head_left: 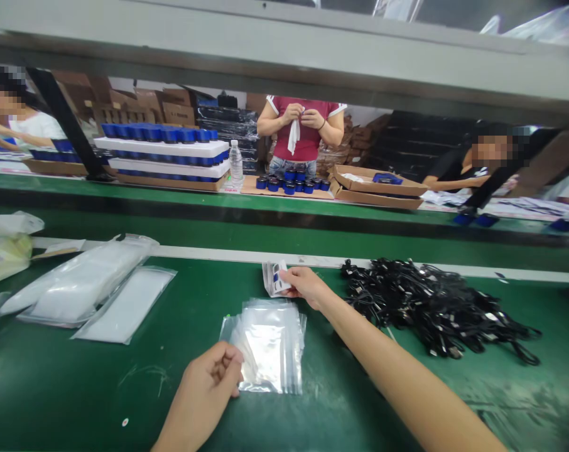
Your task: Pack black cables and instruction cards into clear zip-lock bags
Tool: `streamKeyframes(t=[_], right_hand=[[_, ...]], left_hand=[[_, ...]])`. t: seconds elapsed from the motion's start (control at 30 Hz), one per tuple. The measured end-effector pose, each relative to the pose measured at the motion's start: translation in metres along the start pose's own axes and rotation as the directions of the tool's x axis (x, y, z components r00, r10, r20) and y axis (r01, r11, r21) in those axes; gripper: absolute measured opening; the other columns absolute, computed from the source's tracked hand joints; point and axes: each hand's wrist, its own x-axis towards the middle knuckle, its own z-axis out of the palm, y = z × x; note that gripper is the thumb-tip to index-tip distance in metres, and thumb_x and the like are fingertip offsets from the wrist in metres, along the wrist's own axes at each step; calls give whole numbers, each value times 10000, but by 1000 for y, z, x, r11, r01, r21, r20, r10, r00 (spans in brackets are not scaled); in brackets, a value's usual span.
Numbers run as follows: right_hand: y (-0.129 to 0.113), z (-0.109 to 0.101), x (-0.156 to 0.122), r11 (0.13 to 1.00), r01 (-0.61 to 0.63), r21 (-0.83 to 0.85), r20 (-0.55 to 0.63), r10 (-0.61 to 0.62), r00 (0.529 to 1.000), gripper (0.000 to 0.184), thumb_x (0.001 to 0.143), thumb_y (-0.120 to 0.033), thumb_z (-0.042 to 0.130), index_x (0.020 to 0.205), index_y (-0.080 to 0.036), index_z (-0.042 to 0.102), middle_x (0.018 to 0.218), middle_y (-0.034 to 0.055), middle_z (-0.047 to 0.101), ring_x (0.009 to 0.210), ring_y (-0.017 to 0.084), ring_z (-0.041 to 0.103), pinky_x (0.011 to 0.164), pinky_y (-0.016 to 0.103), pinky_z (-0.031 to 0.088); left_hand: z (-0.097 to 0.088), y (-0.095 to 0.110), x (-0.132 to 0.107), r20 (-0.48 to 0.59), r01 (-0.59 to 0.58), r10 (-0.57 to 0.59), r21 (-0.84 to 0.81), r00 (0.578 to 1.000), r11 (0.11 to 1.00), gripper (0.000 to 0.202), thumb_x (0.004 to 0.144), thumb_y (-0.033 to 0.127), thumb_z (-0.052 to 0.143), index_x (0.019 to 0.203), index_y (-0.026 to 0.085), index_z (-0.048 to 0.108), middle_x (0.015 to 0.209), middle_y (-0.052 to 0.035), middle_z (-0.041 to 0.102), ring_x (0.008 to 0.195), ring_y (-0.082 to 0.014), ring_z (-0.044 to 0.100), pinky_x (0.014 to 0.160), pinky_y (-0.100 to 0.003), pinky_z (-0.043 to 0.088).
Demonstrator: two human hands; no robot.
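Observation:
A pile of clear plastic bags (pixel 270 345) lies on the green work surface in front of me. My left hand (pixel 204 389) is closed at the pile's left edge, thumb and fingers pinching the edge of a bag that looks slightly lifted. Just beyond the pile, my right hand (pixel 306 285) grips a small stack of white printed leaflets (pixel 276 279) with dark and blue pictures on the front. To the right of that forearm lies a heap of black cables (pixel 416 307).
Packs of white sheets in plastic (pixel 124 307) lie to the left. Beyond a raised ledge stand trays of blue-and-black round parts (pixel 166 147), a water bottle (pixel 236 163) and a cardboard tray (pixel 379 188). Other people work there. A grey beam (pixel 284 56) crosses overhead.

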Motion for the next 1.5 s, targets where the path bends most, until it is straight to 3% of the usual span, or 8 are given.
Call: streamKeyframes(t=[0.13, 0.23, 0.43, 0.6, 0.8, 0.93, 1.1, 1.5], right_hand=[[-5, -1, -61, 975, 199, -95, -151, -211, 966, 236, 870, -225, 527, 642, -168, 506, 580, -50, 465, 573, 110, 472, 548, 224, 369], [1, 18, -120, 872, 408, -269, -1, -424, 906, 243, 857, -230, 511, 620, -179, 520, 622, -17, 525, 601, 133, 479, 574, 244, 339], [28, 74, -158, 747, 562, -354, 49, -586, 809, 177, 831, -173, 499, 667, -193, 562, 627, 12, 575, 585, 157, 546, 545, 242, 386], [45, 106, -158, 915, 401, -50, -378, -389, 840, 385, 729, -294, 670, 1081, -203, 542, 1012, 100, 615, 814, 215, 603, 734, 333, 492], [49, 113, -161, 947, 201, 249, -104, -181, 978, 305, 887, -408, 464, 836, -152, 621, 556, 31, 616, 433, 163, 588, 397, 245, 462], [43, 92, -159, 871, 469, -146, -309, -491, 815, 218, 856, -267, 518, 677, -190, 616, 562, 39, 615, 486, 162, 595, 473, 253, 463], [41, 82, -153, 643, 577, -504, -222, -742, 633, 163, 850, -105, 478, 844, -197, 612, 615, 31, 613, 540, 155, 586, 518, 249, 436], [38, 73, -150, 773, 473, -423, -59, -544, 837, 181, 859, -146, 422, 768, -197, 570, 663, 29, 609, 555, 157, 601, 497, 214, 424]], left_hand=[[-6, 0, 5, -46, 54, -58, -96, 997, 994, 279, 812, 456, 501, 740, 191, 547, 653, -7, 672, 559, -142, 623, 543, -234, 486], [-5, 1, 8, -104, 47, -64, -165, 992, 985, 292, 827, 473, 480, 776, 188, 521, 722, -22, 685, 638, -163, 662, 576, -252, 517], [10, 4, 8, -288, -184, 194, 63, 938, 981, 196, 872, 354, 444, 753, 204, 486, 589, 34, 598, 542, -126, 609, 525, -210, 480], [11, 5, 11, -457, -218, 275, 175, 846, 960, 166, 874, 326, 423, 747, 221, 448, 539, 76, 463, 451, -97, 478, 437, -180, 396], [2, 9, 11, -462, -198, 277, 213, 843, 957, 187, 865, 308, 438, 699, 224, 455, 523, 71, 466, 446, -95, 476, 439, -177, 394], [-4, 12, 7, -363, -190, 352, 412, 862, 891, 193, 831, 299, 481, 656, 218, 500, 497, 65, 510, 432, -93, 502, 454, -179, 400], [0, 19, 1, -221, -318, 531, 597, 818, 737, 181, 827, 255, 476, 659, 215, 527, 505, 64, 566, 419, -85, 536, 458, -168, 410], [16, -3, -6, 63, -536, 659, 642, 749, 548, 166, 884, 184, 433, 759, 210, 539, 619, 28, 599, 557, -122, 590, 560, -211, 423]])
